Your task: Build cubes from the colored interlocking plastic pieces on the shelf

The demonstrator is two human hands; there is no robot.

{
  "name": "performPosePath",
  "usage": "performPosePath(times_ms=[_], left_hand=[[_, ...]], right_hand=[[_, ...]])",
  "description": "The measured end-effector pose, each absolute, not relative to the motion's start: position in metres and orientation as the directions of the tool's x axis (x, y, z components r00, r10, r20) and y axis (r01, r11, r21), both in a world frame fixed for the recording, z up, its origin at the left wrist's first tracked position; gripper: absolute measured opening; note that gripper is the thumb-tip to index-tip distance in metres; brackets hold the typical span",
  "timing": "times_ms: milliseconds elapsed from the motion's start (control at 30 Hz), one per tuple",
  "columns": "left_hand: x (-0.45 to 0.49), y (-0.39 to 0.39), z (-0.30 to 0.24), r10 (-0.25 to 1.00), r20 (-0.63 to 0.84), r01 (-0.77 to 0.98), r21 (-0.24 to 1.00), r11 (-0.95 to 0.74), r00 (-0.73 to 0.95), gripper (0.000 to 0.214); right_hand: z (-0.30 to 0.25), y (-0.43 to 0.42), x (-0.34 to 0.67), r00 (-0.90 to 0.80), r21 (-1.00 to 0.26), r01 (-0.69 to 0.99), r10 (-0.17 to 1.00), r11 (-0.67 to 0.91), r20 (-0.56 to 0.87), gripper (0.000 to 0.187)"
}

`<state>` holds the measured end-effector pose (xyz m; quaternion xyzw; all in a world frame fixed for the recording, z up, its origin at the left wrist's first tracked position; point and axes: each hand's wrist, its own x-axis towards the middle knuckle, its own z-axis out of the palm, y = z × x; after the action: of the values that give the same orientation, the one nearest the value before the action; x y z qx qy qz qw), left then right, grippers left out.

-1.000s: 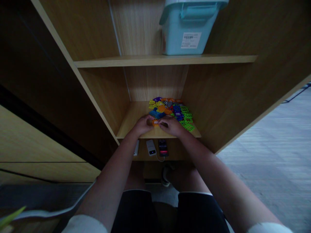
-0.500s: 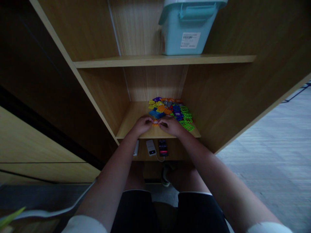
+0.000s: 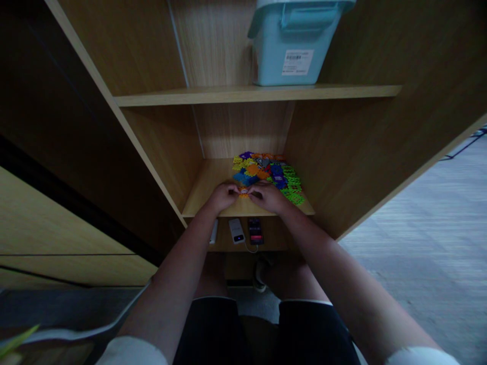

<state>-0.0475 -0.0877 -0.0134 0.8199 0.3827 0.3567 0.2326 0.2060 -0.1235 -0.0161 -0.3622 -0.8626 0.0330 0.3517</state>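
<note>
My left hand point(image 3: 223, 195) and my right hand point(image 3: 268, 196) meet at the front of a wooden shelf point(image 3: 205, 200), fingers curled. Between the fingertips of both hands sits a small orange plastic piece point(image 3: 244, 191), pinched from either side. Just behind the hands lies a pile of colourful interlocking plastic pieces point(image 3: 268, 172) in yellow, orange, blue, purple and green, spread toward the shelf's right wall.
A pale blue lidded storage bin point(image 3: 294, 40) with a white label stands on the shelf above. Below the shelf's front edge lie a white power bank point(image 3: 236, 230) with a cable and a dark phone point(image 3: 255, 231). Grey floor lies to the right.
The hands have barely shifted; the fingers have closed a little tighter over the orange piece, so less of it shows.
</note>
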Motion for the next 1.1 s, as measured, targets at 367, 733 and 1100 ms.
performPosePath(times_ms=[367, 733, 1100], left_hand=[[-0.063, -0.081, -0.020, 0.784, 0.322, 0.340, 0.766, -0.545, 0.530, 0.022], [-0.059, -0.084, -0.020, 0.777, 0.378, 0.312, 0.760, -0.571, 0.503, 0.010], [-0.059, -0.084, -0.021, 0.748, 0.413, 0.315, 0.721, -0.617, 0.520, 0.007]], right_hand=[[-0.013, -0.126, 0.205, -0.502, -0.313, 0.595, 0.646, 0.741, 0.575, 0.010], [-0.016, -0.124, 0.206, -0.492, -0.322, 0.592, 0.648, 0.738, 0.581, 0.008], [-0.015, -0.125, 0.205, -0.489, -0.286, 0.615, 0.640, 0.735, 0.593, 0.006]])
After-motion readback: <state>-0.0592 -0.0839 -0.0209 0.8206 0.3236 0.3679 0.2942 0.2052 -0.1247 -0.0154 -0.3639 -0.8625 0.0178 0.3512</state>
